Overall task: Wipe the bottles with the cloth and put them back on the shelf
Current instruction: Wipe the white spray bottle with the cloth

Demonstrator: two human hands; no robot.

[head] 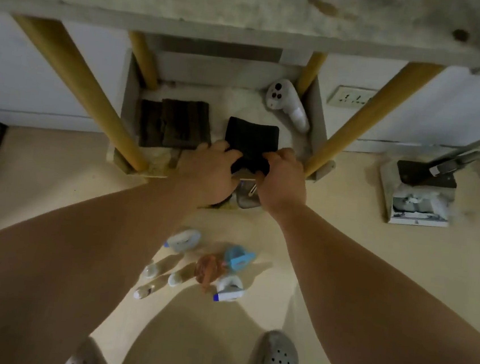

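A black cloth [252, 137] lies over the front of the low shelf [317, 113], and both hands hold its near edge. My left hand [210, 172] grips its left corner; my right hand [282, 180] pinches its right corner. Under the hands a clear bottle-like thing [247, 196] shows only in part. Several bottles stand on the floor close to me: a white-capped one [183, 239], a blue-lidded one [236, 257], a brown one [208, 269], a white one with a blue tip [229, 290], and small clear ones [149, 270].
Four yellow wooden legs [74, 87] carry a grey upper shelf board [222, 2] above the low shelf. Folded dark cloths [175, 123] and a white controller [287, 103] lie on the low shelf. A stand base [418, 194] is at right, my sandalled feet [274, 363] below.
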